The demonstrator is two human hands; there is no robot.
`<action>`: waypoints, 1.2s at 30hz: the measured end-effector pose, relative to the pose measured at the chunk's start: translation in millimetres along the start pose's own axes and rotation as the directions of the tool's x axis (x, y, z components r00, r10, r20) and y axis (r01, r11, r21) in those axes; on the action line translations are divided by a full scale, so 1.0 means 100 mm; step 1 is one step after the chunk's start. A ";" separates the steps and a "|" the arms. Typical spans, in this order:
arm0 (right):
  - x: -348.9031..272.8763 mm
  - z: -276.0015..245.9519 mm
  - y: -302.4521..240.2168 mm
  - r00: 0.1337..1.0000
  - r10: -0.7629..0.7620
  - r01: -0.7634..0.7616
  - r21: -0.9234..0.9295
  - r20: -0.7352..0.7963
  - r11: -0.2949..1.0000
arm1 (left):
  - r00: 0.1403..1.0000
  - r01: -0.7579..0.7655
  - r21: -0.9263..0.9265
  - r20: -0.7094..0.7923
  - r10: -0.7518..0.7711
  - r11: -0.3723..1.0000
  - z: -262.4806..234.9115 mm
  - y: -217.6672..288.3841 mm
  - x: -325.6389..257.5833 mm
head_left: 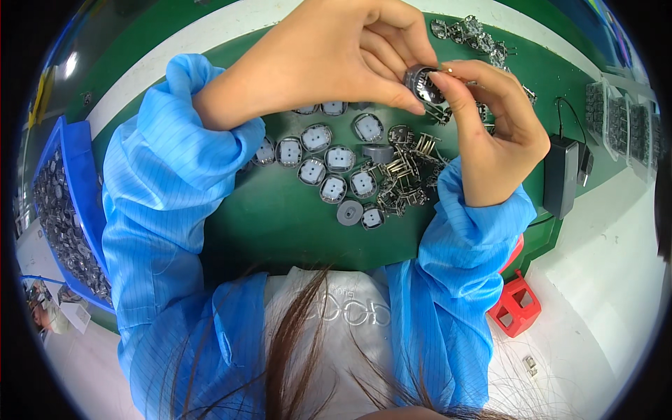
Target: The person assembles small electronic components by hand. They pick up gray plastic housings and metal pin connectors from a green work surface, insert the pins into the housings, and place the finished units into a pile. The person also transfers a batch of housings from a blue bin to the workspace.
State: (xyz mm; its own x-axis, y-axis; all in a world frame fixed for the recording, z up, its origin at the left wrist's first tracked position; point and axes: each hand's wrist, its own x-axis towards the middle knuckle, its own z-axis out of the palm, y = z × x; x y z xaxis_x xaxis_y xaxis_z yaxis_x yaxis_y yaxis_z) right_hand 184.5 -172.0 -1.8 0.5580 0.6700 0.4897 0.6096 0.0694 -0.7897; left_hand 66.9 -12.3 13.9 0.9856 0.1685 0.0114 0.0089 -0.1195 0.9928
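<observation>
Above the far side of the green table, my left hand (308, 59) grips a small dark round housing (420, 85) between thumb and fingers. My right hand (493, 129) is closed at the right side of the same housing, thumb and index finger pinched against its rim. A small brass-coloured bit shows at that fingertip; what it belongs to I cannot make out. Below the hands lie several rounded housings with pale grey inner faces (340, 159). Beside them is a heap of small metal parts with pins (402, 175). A plain grey disc (350, 213) rests at the near edge of the group.
On the left stands a blue bin (82, 182) full of small dark parts. More metal pin parts (472, 33) lie at the far right of the table. A black power adapter (560, 175) with a cable, clear trays (619, 119) and a red stool (516, 306) are on the right.
</observation>
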 end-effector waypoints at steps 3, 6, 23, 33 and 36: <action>0.01 0.00 0.03 0.999 -0.037 0.037 0.039 0.012 0.999 | 0.999 0.019 -0.056 0.032 -0.017 0.998 -0.02 -0.03 0.00; -0.01 -0.03 -0.02 0.998 0.039 -0.038 -0.033 0.045 0.999 | 0.999 0.020 -0.087 0.049 -0.016 0.996 -0.05 -0.08 0.02; -0.10 0.07 -0.05 0.994 0.075 -0.080 -0.061 -0.083 0.995 | 0.992 0.111 -0.037 0.058 -0.109 0.993 -0.08 0.09 0.03; -0.09 0.19 0.02 0.969 -0.239 0.198 -0.379 -0.063 0.904 | 0.992 0.115 -0.073 -0.044 -0.118 0.991 0.08 0.07 -0.05; -0.12 0.19 0.00 0.981 -0.164 0.125 -0.306 -0.106 0.944 | 0.986 0.161 -0.178 -0.005 -0.164 0.971 0.07 0.05 -0.04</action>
State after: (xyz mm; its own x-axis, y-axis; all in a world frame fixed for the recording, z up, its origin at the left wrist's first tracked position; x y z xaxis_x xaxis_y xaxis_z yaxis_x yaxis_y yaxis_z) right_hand 167.6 -166.2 -14.7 0.5068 0.5670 0.6493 0.8175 -0.0772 -0.5707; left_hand 64.5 -20.1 17.8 0.9700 0.1904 -0.1514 0.1372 0.0857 0.9868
